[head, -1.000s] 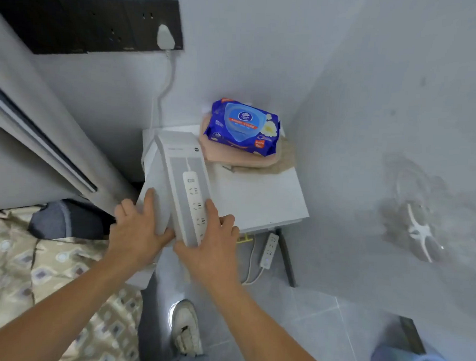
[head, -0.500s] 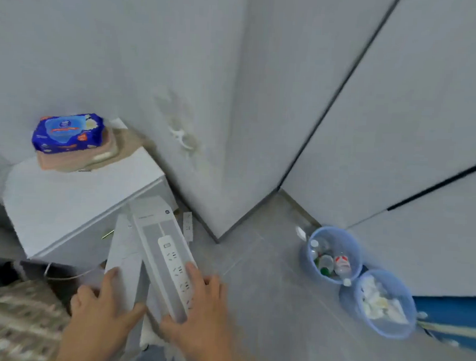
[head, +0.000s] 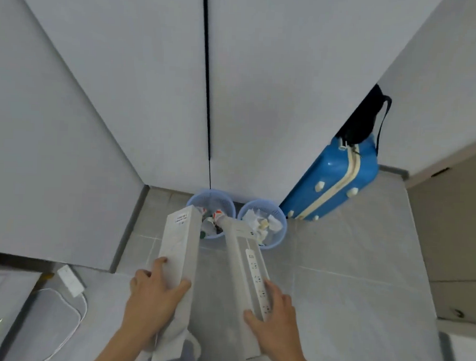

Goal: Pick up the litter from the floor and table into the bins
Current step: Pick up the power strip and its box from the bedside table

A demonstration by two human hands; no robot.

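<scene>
Half a second before, both box pieces were bunched together in my hands and the bins stood off to my right; now the pieces had come apart and the bins were straight ahead. My left hand (head: 155, 299) was wrapped around the plain white box piece (head: 178, 248). My right hand (head: 274, 318) held the box piece with the power strip picture (head: 248, 265). Both pieces were long and pointed away from me, right at the bins. The left bin (head: 200, 196), full of bottles, sat just past the left piece. The right bin (head: 281, 231), full of paper, sat just past the right piece. I think each hand only had to push forward and let go. A blue suitcase (head: 337, 182) leaned beside the right bin.
</scene>
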